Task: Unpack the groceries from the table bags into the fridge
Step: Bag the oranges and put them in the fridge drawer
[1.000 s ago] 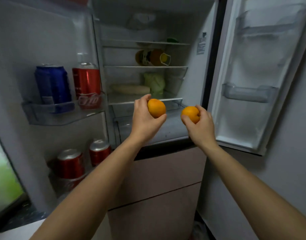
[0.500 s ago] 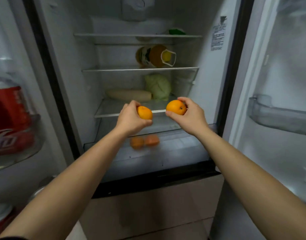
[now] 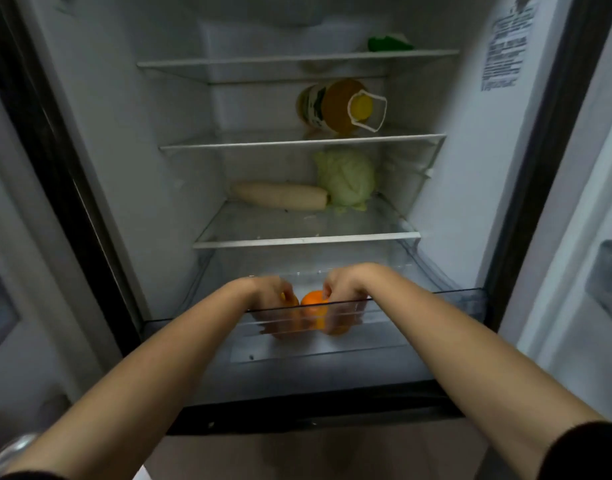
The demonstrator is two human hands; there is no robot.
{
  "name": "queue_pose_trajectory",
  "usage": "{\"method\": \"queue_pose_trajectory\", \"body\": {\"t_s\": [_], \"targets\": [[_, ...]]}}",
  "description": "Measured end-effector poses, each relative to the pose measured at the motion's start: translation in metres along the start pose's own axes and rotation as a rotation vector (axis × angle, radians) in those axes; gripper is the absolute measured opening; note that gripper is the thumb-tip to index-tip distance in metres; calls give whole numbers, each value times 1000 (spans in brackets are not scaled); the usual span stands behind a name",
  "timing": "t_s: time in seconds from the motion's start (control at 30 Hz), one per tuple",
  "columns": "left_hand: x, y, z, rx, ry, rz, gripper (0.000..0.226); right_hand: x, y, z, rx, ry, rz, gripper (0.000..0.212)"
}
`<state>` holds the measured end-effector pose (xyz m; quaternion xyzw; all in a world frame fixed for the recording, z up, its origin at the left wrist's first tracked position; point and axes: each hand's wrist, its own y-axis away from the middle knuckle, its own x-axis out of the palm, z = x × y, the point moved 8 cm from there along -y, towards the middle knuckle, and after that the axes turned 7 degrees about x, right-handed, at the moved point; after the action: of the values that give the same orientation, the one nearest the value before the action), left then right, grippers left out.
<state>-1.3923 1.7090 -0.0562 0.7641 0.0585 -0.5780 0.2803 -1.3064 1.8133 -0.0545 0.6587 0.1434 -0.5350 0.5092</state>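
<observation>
Both my hands reach down into the clear crisper drawer (image 3: 436,296) at the bottom of the open fridge. My left hand (image 3: 268,292) is curled around an orange, of which only a sliver (image 3: 283,296) shows at the fingers. My right hand (image 3: 346,285) has its fingertips on a second orange (image 3: 313,300), just above the drawer's front rim. The two oranges sit close together between the hands. More orange fruit (image 3: 335,328) shows blurred through the drawer's clear front, below the hands.
On the shelf above the drawer lie a white radish (image 3: 280,199) and a cabbage (image 3: 346,178). A juice bottle (image 3: 335,105) lies on the shelf higher up, and something green (image 3: 387,43) sits on the top shelf. An open door's bin (image 3: 609,278) is at the right.
Both hands dropped from in front of the lower glass shelf into the crisper drawer, carrying the oranges. The camera moved closer to the fridge and lower.
</observation>
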Motion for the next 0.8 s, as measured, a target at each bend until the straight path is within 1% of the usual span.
{"method": "queue_pose_trajectory", "body": {"t_s": [0.07,0.13,0.2,0.27,0.37,0.4,0.43,0.47,0.5,0.57,0.63,0.73,0.77,0.8], "targets": [[12,-6,-2,38,-44,89,34,9,-9,5,10,61,34,56],[17,-10,-4,59,-36,115,32,13,-14,7,1,55,42,54],[18,-13,-5,60,12,84,29,14,-16,6,-13,35,58,49],[17,-15,-3,61,32,45,26,14,-16,3,-18,66,62,44],[17,-14,1,72,17,82,28,14,-14,-1,-14,37,56,39],[14,-12,2,76,7,76,32,11,-12,-1,-24,-2,24,38],[7,-8,3,73,-2,34,37,4,-8,-1,-42,-33,-46,38],[-4,-3,5,62,-4,-52,41,-7,-3,-3,-64,-51,-146,41],[-18,4,7,50,-4,-175,46,-19,4,-6,-81,-60,-255,44],[-47,26,9,27,-9,-456,49,-41,21,-13,-113,-93,-457,48],[-64,58,7,9,17,-743,47,-56,39,-20,-152,-166,-635,49],[-61,119,-2,-4,73,-1162,44,-61,67,-25,-236,-376,-849,48],[-53,136,-5,-10,74,-1256,43,-58,74,-24,-256,-429,-911,48],[-44,150,-8,-20,71,-1313,44,-55,81,-23,-270,-454,-969,48]]}}
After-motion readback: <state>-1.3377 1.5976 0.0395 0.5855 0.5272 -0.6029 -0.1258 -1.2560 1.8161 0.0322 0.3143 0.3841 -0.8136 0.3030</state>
